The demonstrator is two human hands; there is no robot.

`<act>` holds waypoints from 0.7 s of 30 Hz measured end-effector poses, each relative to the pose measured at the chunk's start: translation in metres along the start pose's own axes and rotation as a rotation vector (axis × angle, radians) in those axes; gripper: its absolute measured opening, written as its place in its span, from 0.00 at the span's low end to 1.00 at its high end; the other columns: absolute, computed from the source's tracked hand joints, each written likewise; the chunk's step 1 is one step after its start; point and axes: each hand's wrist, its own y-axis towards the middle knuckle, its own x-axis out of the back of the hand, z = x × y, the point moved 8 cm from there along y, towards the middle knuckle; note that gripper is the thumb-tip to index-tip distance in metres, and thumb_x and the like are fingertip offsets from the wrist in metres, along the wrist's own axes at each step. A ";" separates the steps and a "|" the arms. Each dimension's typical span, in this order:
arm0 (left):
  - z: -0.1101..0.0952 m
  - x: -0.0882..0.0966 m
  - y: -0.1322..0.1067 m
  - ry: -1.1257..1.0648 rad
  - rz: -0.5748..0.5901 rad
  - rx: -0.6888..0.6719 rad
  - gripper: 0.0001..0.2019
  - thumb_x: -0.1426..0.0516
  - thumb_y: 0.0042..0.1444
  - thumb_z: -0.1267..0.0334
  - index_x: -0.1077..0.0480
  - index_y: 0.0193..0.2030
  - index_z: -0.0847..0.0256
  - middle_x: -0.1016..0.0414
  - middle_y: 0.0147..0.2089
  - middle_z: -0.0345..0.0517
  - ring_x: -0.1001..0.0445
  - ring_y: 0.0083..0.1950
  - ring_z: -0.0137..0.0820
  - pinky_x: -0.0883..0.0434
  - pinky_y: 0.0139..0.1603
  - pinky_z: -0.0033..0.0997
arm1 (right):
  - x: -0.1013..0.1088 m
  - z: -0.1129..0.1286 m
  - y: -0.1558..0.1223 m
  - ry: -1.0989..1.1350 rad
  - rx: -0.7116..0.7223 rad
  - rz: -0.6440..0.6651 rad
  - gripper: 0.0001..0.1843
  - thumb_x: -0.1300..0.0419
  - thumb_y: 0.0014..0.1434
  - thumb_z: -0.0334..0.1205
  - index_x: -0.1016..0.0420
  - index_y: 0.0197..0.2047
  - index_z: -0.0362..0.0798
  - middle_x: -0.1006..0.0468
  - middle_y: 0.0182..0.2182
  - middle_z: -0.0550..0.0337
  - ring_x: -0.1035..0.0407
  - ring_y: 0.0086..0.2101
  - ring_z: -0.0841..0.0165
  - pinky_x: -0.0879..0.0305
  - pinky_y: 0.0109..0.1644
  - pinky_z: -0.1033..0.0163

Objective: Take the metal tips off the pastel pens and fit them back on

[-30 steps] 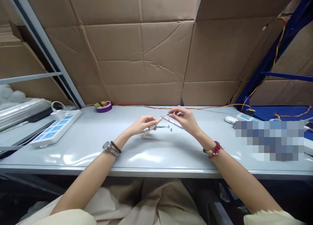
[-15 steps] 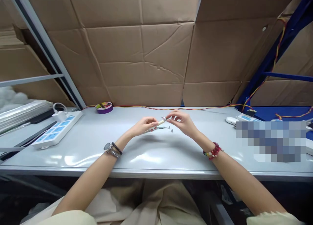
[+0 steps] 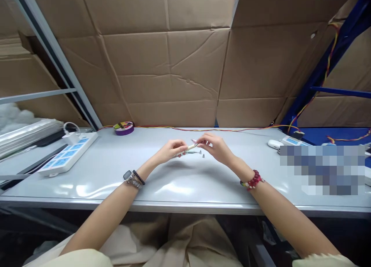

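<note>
Near the middle of the table, my left hand [image 3: 172,150] is closed round a cream pen [image 3: 190,147] that points to the right. My right hand [image 3: 215,146] pinches the pen's metal tip end, its fingertips partly covering it. Under and behind my left fingers lies a slim pale-green pen [image 3: 193,152], part of it hidden. To the right of that, two small grey metal cone tips [image 3: 203,156] rest on the tabletop. A small pinkish piece [image 3: 193,141] shows just beyond the cream pen; I cannot tell what it is.
A purple tape roll [image 3: 124,128] sits at the back left, near a white power strip [image 3: 68,155]. Red and yellow wires [image 3: 179,127] run along the back edge. At the right are a white mouse-like object [image 3: 274,144] and a blurred-out area. Cardboard [image 3: 162,66] walls the back.
My right fingers have closed in on the cream pen's tip end, leaving less of the metal showing. My left hand stays nearly in place.
</note>
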 end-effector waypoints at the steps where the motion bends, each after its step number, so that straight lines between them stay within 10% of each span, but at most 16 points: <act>1: -0.001 0.000 0.000 0.010 -0.005 -0.003 0.17 0.48 0.57 0.50 0.33 0.32 0.63 0.32 0.28 0.40 0.36 0.26 0.25 0.37 0.28 0.26 | -0.001 -0.001 0.000 -0.014 -0.009 0.010 0.11 0.47 0.62 0.45 0.29 0.34 0.49 0.28 0.32 0.57 0.34 0.31 0.67 0.37 0.37 0.62; 21: -0.016 0.005 -0.008 0.504 -0.253 -0.211 0.13 0.46 0.57 0.51 0.29 0.32 0.57 0.32 0.34 0.44 0.35 0.37 0.33 0.40 0.42 0.32 | -0.034 -0.018 -0.012 0.036 -0.314 0.205 0.34 0.67 0.67 0.53 0.41 0.15 0.48 0.32 0.15 0.60 0.35 0.21 0.71 0.38 0.33 0.65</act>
